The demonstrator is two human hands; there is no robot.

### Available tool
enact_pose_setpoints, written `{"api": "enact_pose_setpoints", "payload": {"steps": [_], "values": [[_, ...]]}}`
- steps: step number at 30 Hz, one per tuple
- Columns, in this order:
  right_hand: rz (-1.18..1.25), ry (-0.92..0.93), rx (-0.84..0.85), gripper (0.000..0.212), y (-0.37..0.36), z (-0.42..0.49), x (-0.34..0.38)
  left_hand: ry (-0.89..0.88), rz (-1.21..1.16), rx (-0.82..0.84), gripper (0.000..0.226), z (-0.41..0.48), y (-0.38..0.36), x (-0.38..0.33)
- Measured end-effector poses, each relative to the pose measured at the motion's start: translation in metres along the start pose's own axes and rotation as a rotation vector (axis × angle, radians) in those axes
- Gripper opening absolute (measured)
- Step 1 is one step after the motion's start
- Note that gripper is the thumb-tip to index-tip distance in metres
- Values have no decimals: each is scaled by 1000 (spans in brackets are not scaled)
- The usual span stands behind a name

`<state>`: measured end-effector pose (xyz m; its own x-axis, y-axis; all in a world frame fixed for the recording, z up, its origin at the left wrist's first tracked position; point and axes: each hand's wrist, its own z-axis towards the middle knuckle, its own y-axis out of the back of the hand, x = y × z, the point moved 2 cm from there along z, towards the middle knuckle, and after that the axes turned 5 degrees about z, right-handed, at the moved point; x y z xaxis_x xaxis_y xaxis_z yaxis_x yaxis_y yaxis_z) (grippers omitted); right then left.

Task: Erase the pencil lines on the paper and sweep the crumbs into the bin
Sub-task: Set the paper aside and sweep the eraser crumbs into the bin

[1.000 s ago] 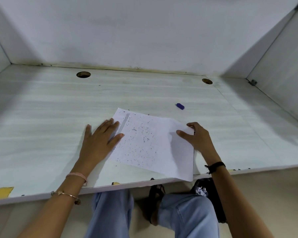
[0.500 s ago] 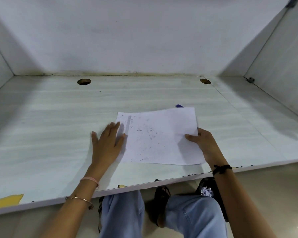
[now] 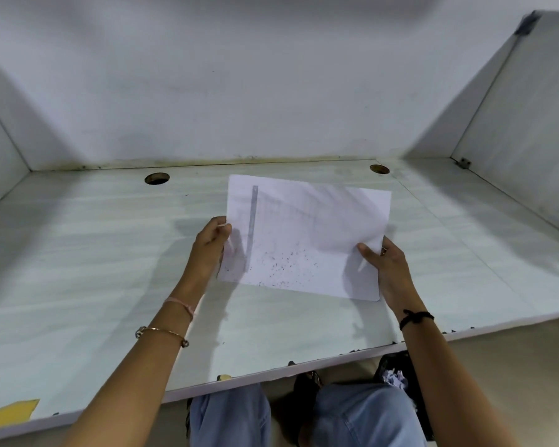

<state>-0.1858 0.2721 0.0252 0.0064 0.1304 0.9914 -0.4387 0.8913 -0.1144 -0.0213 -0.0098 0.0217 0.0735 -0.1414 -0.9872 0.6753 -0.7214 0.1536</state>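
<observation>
Pinched at both side edges, the paper hangs between two hands above the desk. The left hand grips the sheet's left edge, thumb lying on top near the upper part of that edge and fingers curled beneath, where they show faintly through the sheet. The right hand holds the lower right edge the same way, thumb pressed on the upper face and fingers tucked behind. Motion blur softens the sheet, so how far it is tilted cannot be told, though it throws a shadow on the desk below it. Dark eraser crumbs lie scattered over the lower middle of the page, to the right of a grey strip that runs down it near the left edge. Below the desk's front edge, just beside the person's right knee, stands the black bin with a crumpled paper ball in it. Two round holes are cut into the desk near the back wall, and a yellow patch sits at its near left corner.
</observation>
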Motion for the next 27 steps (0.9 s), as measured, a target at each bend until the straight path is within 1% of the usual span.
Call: {"api": "enact_pose_setpoints", "payload": {"steps": [7,12,14,16,19,22,24,27], "values": [[66,67,2,21,3,2,13,-145,-72,-3,17,-11,-12,-21],[136,142,12,28,3,1,29,-248,-164,-40,9,-18,-6,-29],[140,162,9,26,1,1,33,-267,-193,-35,13,-20,-6,-33],[81,154,18,23,0,1,32,-259,-173,-41,8,-21,-9,-35],[-26,116,70,25,-4,1,25,-210,-111,-65,20,-21,-12,-33],[-44,162,34,22,-9,2,29,-238,-130,-91,22,-23,-12,-39],[-45,200,14,23,-12,4,32,-248,-134,-150,24,-23,-11,-44],[-125,160,58,21,-15,8,26,-231,19,-215,32,-20,-12,-42]]}}
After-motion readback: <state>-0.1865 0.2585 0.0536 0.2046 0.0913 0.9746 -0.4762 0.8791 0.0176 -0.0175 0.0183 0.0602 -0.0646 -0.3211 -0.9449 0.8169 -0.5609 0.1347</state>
